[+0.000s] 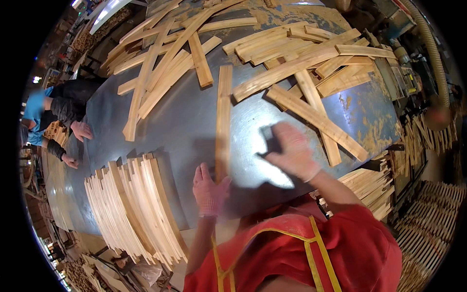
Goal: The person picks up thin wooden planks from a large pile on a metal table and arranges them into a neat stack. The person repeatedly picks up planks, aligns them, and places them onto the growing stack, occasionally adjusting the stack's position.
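My left hand [211, 194], in a pale pinkish work glove, is at the near end of a long wooden strip [223, 112]. Its thumb lies over that end and its fingers are on the left side. The strip lies lengthwise away from me on the grey metal tabletop [189, 114]. To the right, my right hand [294, 152], gloved alike and slightly blurred, hovers above a bright reflection. Its thumb is spread from its fingers, with nothing in it. Two crossed strips lie just beyond it, the upper one [318, 121] slanting toward the table's right edge.
A row of strips [136, 204] stands packed on edge at the near left. Loose strips pile up at the far left [165, 63] and far right [287, 68]. Across the left end, another person's hands [81, 130] rest at the table. More strips [372, 190] are stacked below right.
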Action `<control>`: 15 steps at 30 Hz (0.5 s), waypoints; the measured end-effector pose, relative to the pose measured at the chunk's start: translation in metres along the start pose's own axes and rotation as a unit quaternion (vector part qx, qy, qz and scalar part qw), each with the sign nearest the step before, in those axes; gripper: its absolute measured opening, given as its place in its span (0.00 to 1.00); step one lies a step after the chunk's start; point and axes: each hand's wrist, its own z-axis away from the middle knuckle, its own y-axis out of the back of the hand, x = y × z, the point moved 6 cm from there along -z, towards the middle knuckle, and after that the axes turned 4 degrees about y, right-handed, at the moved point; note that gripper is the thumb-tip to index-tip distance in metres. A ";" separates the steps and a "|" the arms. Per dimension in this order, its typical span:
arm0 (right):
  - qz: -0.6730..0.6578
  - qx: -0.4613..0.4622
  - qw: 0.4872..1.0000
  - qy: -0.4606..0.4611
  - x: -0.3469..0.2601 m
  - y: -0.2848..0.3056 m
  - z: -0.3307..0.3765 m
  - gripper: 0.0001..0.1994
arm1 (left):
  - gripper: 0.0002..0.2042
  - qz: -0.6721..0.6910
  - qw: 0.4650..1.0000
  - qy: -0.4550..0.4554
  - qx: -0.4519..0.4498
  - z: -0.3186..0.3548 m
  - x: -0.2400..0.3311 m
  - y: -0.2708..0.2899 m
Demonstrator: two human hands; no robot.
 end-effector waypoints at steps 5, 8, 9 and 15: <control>0.224 -0.011 0.955 -0.196 0.175 0.065 0.035 0.49 | 0.48 -0.095 0.985 0.038 -0.137 -0.033 0.042 -0.017; 0.095 -0.086 0.962 -0.241 0.190 0.038 0.015 0.52 | 0.47 0.089 0.988 0.043 -0.121 -0.041 0.019 -0.025; 0.040 -0.075 0.972 -0.219 0.168 0.033 0.012 0.52 | 0.46 0.266 0.945 0.093 -0.165 -0.036 0.006 -0.029; -0.550 -0.107 0.791 -0.246 0.007 -0.071 0.014 0.52 | 0.38 0.726 0.635 0.140 -0.224 0.033 -0.016 -0.030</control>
